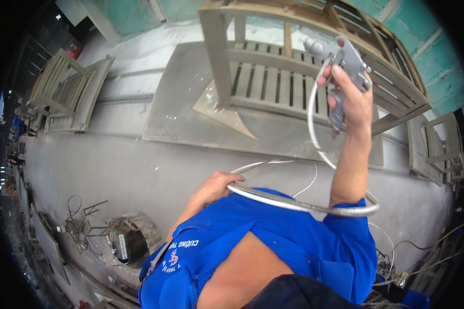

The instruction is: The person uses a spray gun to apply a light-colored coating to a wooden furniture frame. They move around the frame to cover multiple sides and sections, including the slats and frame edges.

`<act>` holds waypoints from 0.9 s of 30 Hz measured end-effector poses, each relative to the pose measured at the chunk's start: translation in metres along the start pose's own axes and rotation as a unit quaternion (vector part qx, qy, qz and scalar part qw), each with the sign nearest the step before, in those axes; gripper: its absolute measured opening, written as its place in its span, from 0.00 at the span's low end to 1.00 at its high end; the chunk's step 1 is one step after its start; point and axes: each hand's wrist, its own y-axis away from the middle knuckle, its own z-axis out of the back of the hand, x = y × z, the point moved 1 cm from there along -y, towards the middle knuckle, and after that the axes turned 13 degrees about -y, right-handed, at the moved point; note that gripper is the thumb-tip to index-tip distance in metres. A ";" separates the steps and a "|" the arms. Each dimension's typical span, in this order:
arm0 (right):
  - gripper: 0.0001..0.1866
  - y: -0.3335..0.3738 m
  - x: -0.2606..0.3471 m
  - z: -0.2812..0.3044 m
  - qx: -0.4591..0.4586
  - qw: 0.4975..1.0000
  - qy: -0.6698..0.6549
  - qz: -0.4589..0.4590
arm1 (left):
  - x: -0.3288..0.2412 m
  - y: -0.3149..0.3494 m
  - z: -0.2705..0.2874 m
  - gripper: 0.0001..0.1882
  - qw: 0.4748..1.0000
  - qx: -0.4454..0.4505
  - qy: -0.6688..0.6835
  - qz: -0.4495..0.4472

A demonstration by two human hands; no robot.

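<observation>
My right hand [353,100] is raised at the right, its fingers wrapped round the handle of a grey metal spray gun [348,61]. The gun's nozzle end points left, in front of a slatted wooden bench [220,62] with a grey-olive coat. A pale hose [310,110] curves down from the gun and loops across the front of my blue shirt. At my waist my left hand [215,186] grips this hose, with the fingers closed round it. The bench stands on a flat grey board [178,98], where a tan triangular piece [226,117] lies by its leg.
Another slatted piece of furniture [69,90] stands on a board at far left, and a similar one [442,147] at far right. A crusted round container [134,237] sits at lower left near a thin metal frame [90,213]. Hoses [423,247] trail at lower right. Teal wall panels [134,18] rise behind.
</observation>
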 end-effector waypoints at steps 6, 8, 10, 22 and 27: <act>0.18 -0.018 -0.115 -0.051 -0.195 0.963 -0.179 -0.046 | 0.087 0.104 0.025 0.23 0.988 -0.038 0.147 0.035; 0.16 -0.005 -0.138 -0.052 -0.197 0.946 -0.258 -0.006 | 0.119 0.109 0.013 0.15 0.965 -0.024 0.238 0.105; 0.17 0.007 -0.162 -0.049 -0.240 0.948 -0.205 -0.037 | 0.154 0.113 -0.002 0.11 0.921 0.027 0.333 0.200; 0.14 0.110 -0.331 0.057 -0.413 0.846 -0.182 -0.283 | 0.176 0.043 -0.055 0.12 0.983 0.118 0.011 0.137; 0.14 0.136 -0.335 0.092 -0.376 0.872 -0.125 -0.287 | 0.166 0.020 -0.077 0.13 0.991 0.077 0.101 0.050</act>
